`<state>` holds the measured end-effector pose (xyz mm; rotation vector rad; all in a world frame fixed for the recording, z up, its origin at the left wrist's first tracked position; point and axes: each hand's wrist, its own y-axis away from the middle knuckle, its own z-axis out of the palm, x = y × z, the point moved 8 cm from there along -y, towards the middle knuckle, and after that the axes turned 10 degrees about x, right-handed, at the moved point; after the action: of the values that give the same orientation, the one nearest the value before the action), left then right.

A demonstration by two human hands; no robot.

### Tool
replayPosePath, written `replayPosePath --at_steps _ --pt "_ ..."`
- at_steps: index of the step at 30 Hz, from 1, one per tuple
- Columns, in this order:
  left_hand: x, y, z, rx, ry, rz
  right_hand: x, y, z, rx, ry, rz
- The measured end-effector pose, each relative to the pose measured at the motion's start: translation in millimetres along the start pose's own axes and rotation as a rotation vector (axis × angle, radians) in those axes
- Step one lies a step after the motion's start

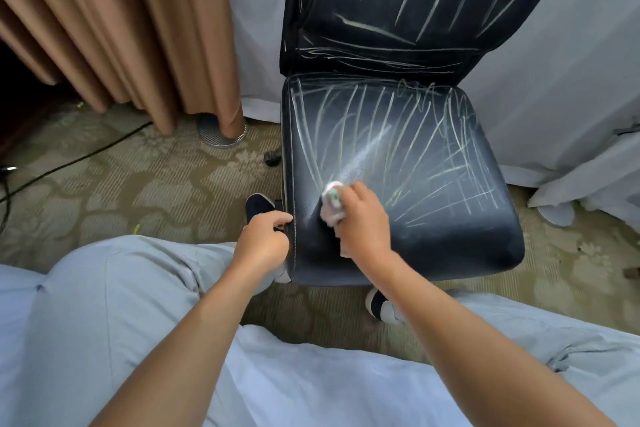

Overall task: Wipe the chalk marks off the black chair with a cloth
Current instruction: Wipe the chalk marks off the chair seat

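My right hand (363,218) is bunched around the cloth (333,204), fingers curled over it, pressing it onto the front left part of the seat (450,236) of the black chair (398,10). My left hand (265,239) grips the seat's left front edge, fingers curled at the seam, apparently to steady it. A pale smeared streak (367,152) runs diagonally up from the cloth toward the seat's centre; the near-left corner looks mostly dark and free of lines. Chalk marks (433,156) cover the rest of the seat in a fan of thin strokes, and more cross the backrest. Judgement: early in the job, only one corner done. Risks: the streak suggests the cloth spreads chalk as much as it lifts it, so going over the same patch with a loaded face could leave a grey haze; refolding to a clean side should help. The chair may shift on the carpet (138,184) if I push hard away from me and the left hand lets go. Backrest marks sit far from me, and reaching them could mean leaning over the wiped area.
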<state>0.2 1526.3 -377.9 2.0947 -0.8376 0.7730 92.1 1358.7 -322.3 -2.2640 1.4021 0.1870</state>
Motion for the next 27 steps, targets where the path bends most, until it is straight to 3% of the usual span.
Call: replayPosePath --at_steps 4,6,8,12,14,17,19,21,23,25,27 --pt "2 -1 -4 0.041 0.141 -0.059 -67 97 30 -0.449 -0.156 -0.678" --pt "4 1 -3 0.056 0.149 -0.045 -61 120 36 -0.548 -0.088 -0.833" --pt "8 3 -1 0.069 0.046 0.032 -54 105 20 -0.413 -0.097 -0.790" --pt "34 7 7 0.141 -0.339 0.310 -35 51 -30 0.011 -0.088 -0.569" --pt "47 16 16 0.192 -0.506 0.486 -17 26 -41 0.113 -0.051 -0.443" --pt "45 30 35 0.180 -0.671 0.607 -19 17 -24 -0.017 -0.070 -0.525" --pt "39 32 42 0.184 -0.677 0.592 -29 19 -9 -0.175 -0.097 -0.647" --pt "36 32 47 0.142 -0.644 0.559 -24 2 0 -0.230 -0.052 -0.647" --pt "36 35 50 0.070 -0.646 0.521 -9 -31 6 -0.187 0.037 -0.456" --pt "40 37 49 0.088 -0.671 0.537 10 -60 8 -0.113 0.081 -0.145" --pt "38 36 50 0.093 -0.671 0.536 -2 -60 13 -0.114 0.006 -0.071"
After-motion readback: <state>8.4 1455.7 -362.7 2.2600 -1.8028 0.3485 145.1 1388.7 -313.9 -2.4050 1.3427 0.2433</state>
